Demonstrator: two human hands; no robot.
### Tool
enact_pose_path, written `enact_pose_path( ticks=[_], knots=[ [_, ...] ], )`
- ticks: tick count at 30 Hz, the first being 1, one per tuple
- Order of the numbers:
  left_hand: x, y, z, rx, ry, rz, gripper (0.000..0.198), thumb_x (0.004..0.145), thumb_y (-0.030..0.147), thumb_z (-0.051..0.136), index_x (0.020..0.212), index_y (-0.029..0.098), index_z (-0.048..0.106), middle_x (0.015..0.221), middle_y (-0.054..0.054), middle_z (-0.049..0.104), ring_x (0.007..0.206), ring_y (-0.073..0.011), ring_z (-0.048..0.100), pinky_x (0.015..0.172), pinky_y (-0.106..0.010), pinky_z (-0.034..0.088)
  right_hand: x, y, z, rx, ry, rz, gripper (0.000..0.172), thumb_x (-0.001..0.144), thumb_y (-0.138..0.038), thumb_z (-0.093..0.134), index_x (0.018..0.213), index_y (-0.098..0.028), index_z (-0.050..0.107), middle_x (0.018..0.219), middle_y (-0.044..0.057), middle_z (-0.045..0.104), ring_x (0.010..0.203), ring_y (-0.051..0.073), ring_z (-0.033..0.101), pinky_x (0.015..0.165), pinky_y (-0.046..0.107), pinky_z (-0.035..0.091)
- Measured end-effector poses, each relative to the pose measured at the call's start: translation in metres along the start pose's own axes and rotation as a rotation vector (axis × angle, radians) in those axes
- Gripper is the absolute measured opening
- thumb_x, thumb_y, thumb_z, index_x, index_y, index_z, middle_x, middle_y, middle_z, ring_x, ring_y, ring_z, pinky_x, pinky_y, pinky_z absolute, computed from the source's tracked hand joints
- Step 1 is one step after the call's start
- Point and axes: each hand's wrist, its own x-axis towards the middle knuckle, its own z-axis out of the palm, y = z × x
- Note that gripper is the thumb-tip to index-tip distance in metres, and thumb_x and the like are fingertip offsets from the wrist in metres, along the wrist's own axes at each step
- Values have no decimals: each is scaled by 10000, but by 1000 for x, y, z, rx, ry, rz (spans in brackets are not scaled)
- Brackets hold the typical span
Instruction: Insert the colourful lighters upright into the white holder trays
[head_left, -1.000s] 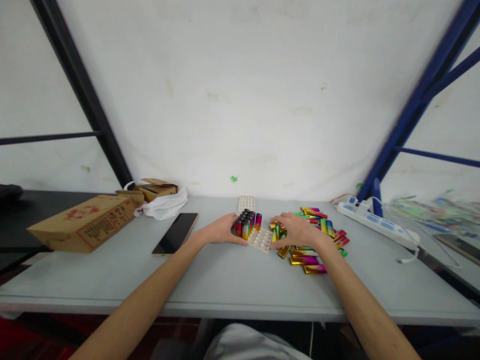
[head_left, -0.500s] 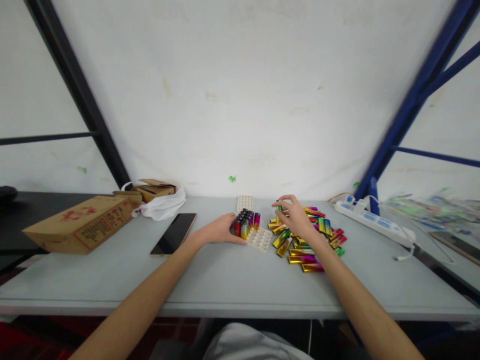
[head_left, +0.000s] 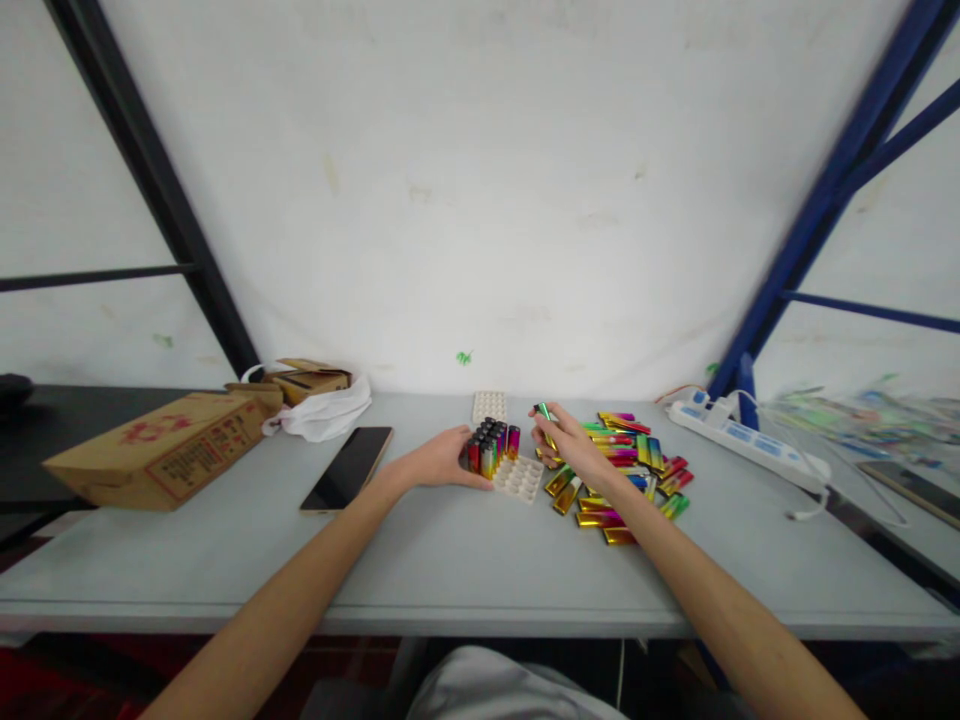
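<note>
A white tray (head_left: 523, 478) with round holes lies on the grey table (head_left: 465, 560). Several shiny multicoloured lighters (head_left: 493, 446) stand upright in its left part. My left hand (head_left: 433, 460) rests against the tray's left side, fingers curled round the standing lighters. My right hand (head_left: 564, 442) hovers just right of the tray and pinches one green lighter (head_left: 544, 413), held tilted above the tray's far right corner. A loose pile of the same lighters (head_left: 619, 470) lies flat on the table under and to the right of that hand.
A second holed tray (head_left: 489, 405) lies behind the first. A dark phone (head_left: 349, 467), a cardboard box (head_left: 161, 447) and a white plastic bag (head_left: 324, 412) sit at the left. A white power strip (head_left: 750, 447) with its cable lies at the right. A blue frame post (head_left: 817, 210) rises there.
My right hand left the pile with one green lighter, lifted it, then carried it left toward the tray. My left hand stayed on the tray.
</note>
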Motion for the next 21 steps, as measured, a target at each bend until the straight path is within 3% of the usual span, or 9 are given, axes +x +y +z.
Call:
enact_pose_path(
  ticks=[2, 7, 11, 14, 21],
  knots=[
    [0, 0, 0, -6, -6, 6, 810, 582, 731, 823, 1134, 159, 663, 1144, -115, 714, 1043, -343, 667, 932, -401, 522, 1, 4, 3, -60, 12, 21, 414, 892, -651, 569, 999, -254, 523, 618, -98, 414, 448, 83, 308, 429, 203, 250],
    [0, 0, -1, -12, -15, 29, 806, 606, 706, 827, 1168, 153, 661, 1175, -117, 707, 1081, -345, 659, 970, -399, 505, 3, 12, 9, -420, 133, -158, 425, 955, -620, 464, 820, -220, 521, 634, -44, 493, 583, 136, 451, 526, 240, 337],
    [-1, 2, -2, -31, -15, 31, 771, 606, 692, 836, 1147, 168, 670, 1147, -107, 709, 1063, -336, 654, 955, -399, 510, 0, 7, 12, -617, 191, -246, 516, 954, -618, 448, 634, -215, 421, 586, -39, 410, 602, 135, 410, 565, 255, 297],
    [-1, 3, -2, -38, -26, 34, 762, 619, 677, 838, 1154, 161, 670, 1148, -113, 701, 1065, -334, 647, 958, -404, 507, -2, 4, 14, -652, 232, -266, 547, 929, -619, 473, 578, -221, 341, 560, -43, 329, 573, 121, 356, 556, 262, 249],
    [0, 1, 0, -28, -30, 31, 791, 620, 682, 836, 1188, 161, 660, 1169, -116, 687, 1076, -328, 635, 982, -411, 485, -1, 5, 15, -638, 281, -270, 424, 889, -482, 451, 566, -222, 361, 551, -35, 351, 580, 134, 389, 580, 268, 257]
  ],
)
